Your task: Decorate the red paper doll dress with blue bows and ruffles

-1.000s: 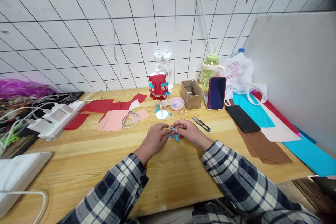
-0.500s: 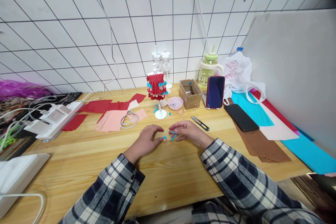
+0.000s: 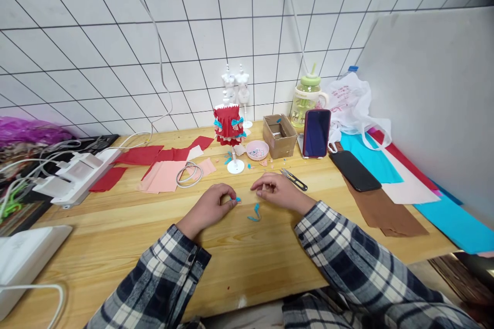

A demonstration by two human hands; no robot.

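On the bare wood of the table, my left hand (image 3: 211, 206) pinches a small blue fabric piece (image 3: 238, 199) between thumb and fingertips. Across from it, my right hand (image 3: 276, 190) hovers with bent fingers slightly apart and holds nothing that I can see. Just below its fingertips lies a thin curled blue fabric strip (image 3: 255, 212). Behind both hands, a mini dress form on a white base wears a ruffled red dress (image 3: 227, 122) with blue bows. A pair of thread snips (image 3: 294, 180) rests beyond my right hand.
A pink bowl (image 3: 257, 150) of beads stands beside a cardboard box (image 3: 280, 136). To the right are a propped phone (image 3: 316, 133), a black phone (image 3: 355, 170) and fabric strips. Pink fabric (image 3: 164, 176), a coiled cord (image 3: 189, 175) and a power strip (image 3: 83, 177) lie left.
My right hand has let go of the blue strip, which now lies on the table. My left fingers have closed on the small blue piece and shifted it slightly left.
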